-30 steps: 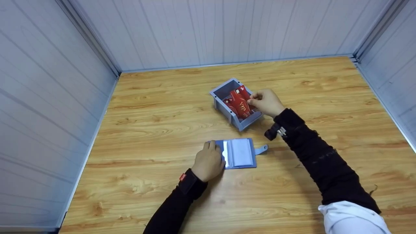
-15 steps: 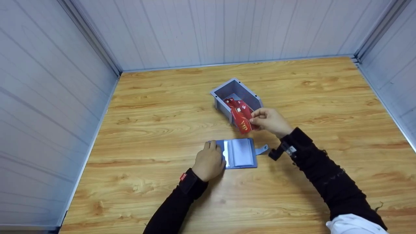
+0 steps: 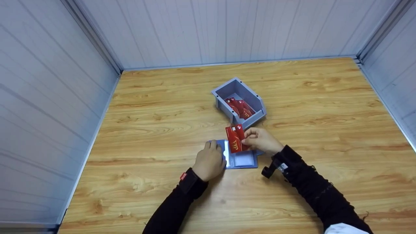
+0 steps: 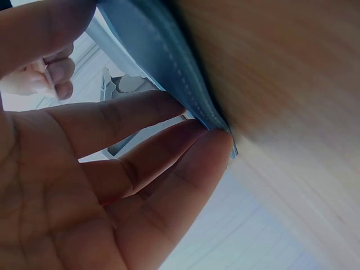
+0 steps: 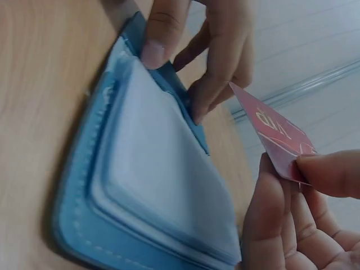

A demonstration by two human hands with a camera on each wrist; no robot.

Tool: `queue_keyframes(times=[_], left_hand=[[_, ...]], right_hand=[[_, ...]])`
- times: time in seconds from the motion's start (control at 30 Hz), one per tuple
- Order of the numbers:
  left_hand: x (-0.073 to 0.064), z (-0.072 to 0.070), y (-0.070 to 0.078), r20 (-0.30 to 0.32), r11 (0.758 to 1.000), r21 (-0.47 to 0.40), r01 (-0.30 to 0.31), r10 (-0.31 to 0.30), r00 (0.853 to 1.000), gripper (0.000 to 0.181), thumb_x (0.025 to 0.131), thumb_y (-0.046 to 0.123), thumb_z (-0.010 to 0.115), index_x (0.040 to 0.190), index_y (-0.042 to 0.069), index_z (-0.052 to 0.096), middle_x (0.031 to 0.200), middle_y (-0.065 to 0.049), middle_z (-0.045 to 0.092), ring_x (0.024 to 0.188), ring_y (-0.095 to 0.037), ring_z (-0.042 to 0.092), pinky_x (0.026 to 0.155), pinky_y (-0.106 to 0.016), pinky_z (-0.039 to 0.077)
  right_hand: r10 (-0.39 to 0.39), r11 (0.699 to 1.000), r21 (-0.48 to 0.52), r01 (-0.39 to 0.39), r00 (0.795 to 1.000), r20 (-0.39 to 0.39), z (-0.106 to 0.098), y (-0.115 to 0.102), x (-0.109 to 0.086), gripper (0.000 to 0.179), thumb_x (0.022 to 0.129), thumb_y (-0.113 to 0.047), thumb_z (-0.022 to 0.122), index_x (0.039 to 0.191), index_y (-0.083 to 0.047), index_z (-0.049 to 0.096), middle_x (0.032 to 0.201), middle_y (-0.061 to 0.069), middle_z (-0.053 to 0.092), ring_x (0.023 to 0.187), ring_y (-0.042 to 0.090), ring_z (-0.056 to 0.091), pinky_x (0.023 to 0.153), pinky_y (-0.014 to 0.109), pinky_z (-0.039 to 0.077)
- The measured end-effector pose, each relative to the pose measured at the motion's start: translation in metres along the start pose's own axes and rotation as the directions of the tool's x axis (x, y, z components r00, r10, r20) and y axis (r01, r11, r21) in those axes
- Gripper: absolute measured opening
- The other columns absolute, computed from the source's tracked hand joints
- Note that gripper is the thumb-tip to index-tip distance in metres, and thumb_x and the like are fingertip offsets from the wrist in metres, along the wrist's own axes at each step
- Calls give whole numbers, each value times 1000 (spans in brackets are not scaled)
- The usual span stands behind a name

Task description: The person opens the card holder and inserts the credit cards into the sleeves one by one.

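A blue card holder [image 3: 255, 165] lies unfolded on the table, its clear sleeves [image 5: 163, 152] facing up. My left hand [image 3: 209, 161] holds its left cover, thumb on the inner side and fingers at the edge; in the left wrist view the fingertips [image 4: 216, 143] touch the stitched cover [image 4: 163, 56]. Above the sleeves, my right hand [image 3: 262, 141] pinches a red VIP card [image 3: 234, 139] between thumb and fingers. The right wrist view has the card [image 5: 275, 132] tilted and apart from the holder. The card and right hand cover part of the holder and its strap.
Just behind the holder stands a grey open-front bin [image 3: 224, 109] with several red cards [image 3: 240, 109] in it. The wood-grain table [image 3: 156, 130] is bounded by pale panels [image 3: 195, 32] at the back and both sides.
My right hand has taken a red card out of the bin and moved it down and left, over the card holder. My left hand has stayed on the holder's left cover.
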State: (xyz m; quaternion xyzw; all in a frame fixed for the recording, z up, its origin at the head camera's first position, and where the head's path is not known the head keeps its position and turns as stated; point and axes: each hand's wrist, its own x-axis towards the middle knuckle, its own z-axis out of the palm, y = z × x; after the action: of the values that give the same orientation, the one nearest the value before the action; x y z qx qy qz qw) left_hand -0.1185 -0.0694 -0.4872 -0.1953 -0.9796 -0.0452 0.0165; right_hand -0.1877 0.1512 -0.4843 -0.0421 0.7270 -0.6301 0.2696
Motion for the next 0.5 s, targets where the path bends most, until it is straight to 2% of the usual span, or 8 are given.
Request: queue_keyframes(times=[0.3,0.5], left_hand=[[1,-1,1,5,1000,14,1,-1,1000,45,87,32,66,111,-6,64,113,-17,56,106,-31,55,64,-40,59],[1,1,0,-20,1000,-24,4,-4,1000,42,85,29,67,108,-6,64,111,-17,56,104,-31,54,65,-40,59]], right_hand=[[23,1000,8,-23,1000,10,3,15,1,14,85,1,65,91,-7,55,74,-6,68,68,8,64,62,22,56],[31,1000,-2,-31,1000,0,6,16,1,14,84,0,66,91,-6,56,71,-6,67,65,7,63,60,21,56]])
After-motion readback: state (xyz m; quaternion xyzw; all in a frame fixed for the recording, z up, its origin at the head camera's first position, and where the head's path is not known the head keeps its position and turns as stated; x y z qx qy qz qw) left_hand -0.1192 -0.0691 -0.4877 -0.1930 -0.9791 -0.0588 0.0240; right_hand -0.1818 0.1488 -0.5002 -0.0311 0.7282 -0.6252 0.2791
